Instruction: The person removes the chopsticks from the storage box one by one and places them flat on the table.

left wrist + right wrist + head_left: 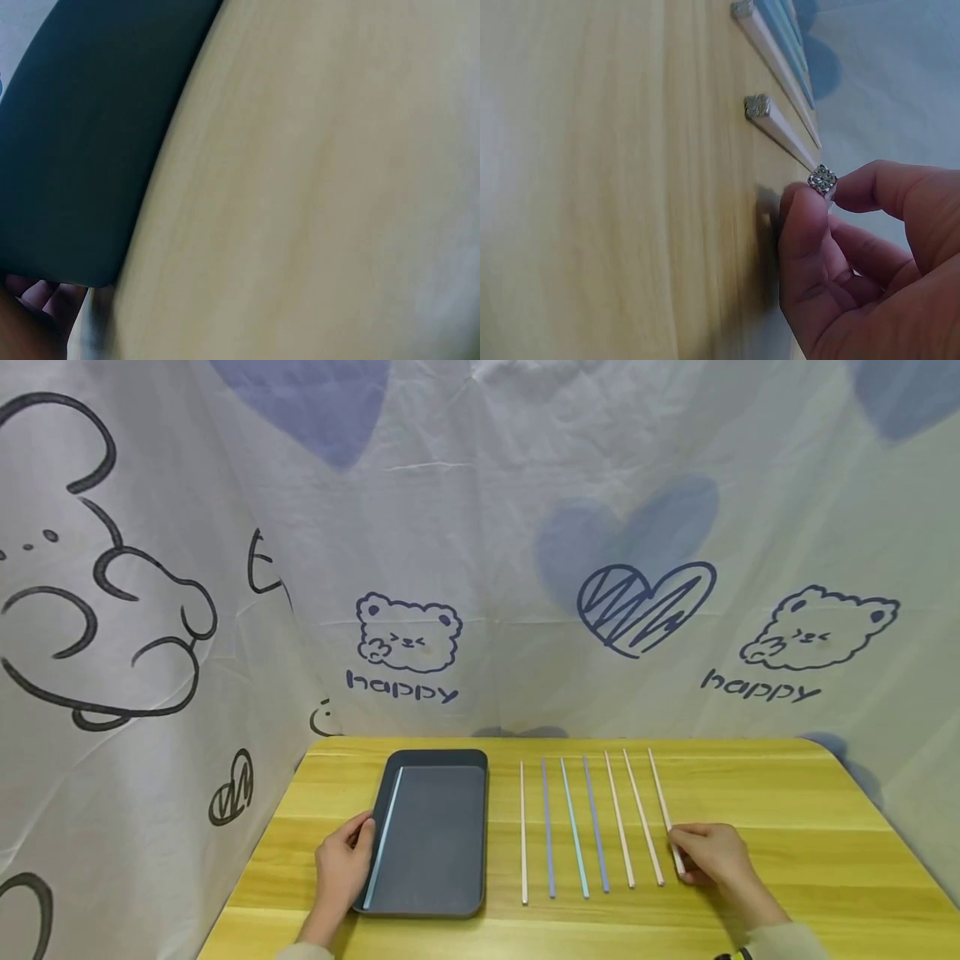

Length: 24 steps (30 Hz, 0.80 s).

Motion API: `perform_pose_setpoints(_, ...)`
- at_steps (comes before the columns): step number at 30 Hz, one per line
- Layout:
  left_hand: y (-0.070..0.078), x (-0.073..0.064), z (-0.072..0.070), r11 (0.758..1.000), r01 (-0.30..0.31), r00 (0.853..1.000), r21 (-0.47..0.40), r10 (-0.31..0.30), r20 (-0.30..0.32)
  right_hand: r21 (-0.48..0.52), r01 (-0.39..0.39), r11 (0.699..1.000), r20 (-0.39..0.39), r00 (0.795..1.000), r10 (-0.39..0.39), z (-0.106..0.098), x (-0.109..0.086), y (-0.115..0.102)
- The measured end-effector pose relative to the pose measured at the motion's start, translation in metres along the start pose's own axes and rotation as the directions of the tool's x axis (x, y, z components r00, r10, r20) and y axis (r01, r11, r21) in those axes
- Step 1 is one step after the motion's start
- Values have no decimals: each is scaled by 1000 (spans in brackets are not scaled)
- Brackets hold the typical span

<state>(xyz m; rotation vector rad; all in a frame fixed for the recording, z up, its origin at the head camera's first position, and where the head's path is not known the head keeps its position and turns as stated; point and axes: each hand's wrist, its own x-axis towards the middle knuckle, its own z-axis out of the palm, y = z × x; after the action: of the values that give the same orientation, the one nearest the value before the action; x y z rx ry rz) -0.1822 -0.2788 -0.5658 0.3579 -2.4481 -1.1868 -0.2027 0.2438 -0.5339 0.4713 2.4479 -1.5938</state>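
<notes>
My right hand (716,856) pinches a pale pink chopstick (660,789) near its thick end, at the right end of a row. In the right wrist view, thumb and finger close on it just below its patterned silver tip (823,180). Left of it lie several more chopsticks, roughly parallel: two pale pink ones, nearest a pink chopstick (643,818), then a blue, a light blue, another blue and a whitish chopstick (524,835). My left hand (345,864) grips the left side of a dark grey tray (435,843). Inside, a light blue chopstick (384,835) lies along the left wall.
Everything stands on a yellow wood-grain table (795,877). A white curtain (510,543) with printed bears and hearts hangs behind its far edge and along the left side. The tray sits left of the chopstick row, with a strip of table between them.
</notes>
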Motion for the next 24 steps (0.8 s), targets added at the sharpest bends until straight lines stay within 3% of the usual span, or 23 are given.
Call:
perform_pose_setpoints(13,1,0,0,1000,-10,1000,0,10,-7,-229,92,969,-59,992,-109,1,-1,2)
perform_pose_setpoints(24,1,0,0,1000,-14,1000,0,14,-19,-220,97,971,-63,991,-114,2,-3,0)
